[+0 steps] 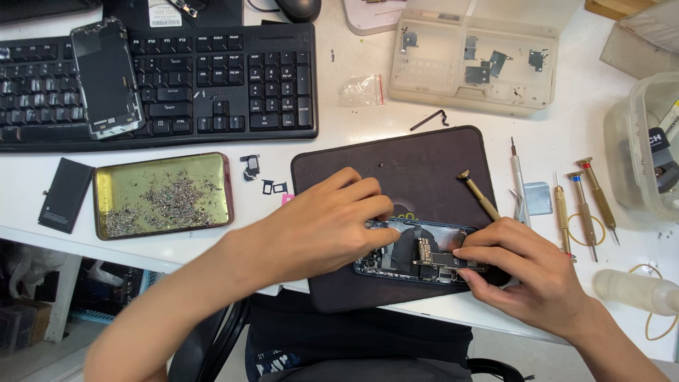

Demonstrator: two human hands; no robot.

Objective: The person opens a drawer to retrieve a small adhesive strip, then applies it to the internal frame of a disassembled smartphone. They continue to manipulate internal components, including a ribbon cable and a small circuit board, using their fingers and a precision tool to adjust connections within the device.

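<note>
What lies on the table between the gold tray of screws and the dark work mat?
In the head view, small black phone parts and small frame pieces lie between the gold tray and the dark mat.

bright, even overhead light, white table [566, 141] near blown out (top right worst). soft short shadows under both hands. mild glare on the gold tray [163, 194] and the phone screen [106, 78] lying on the keyboard. centre sharp, edges bend slightly, bottom corners dim and soft

Mat [424, 159] showing dark brown; keyboard [212, 78] showing black; tray [164, 165] showing gold, red-rimmed; screwdrivers [583, 201] showing gold; table [566, 134] showing white.
</note>
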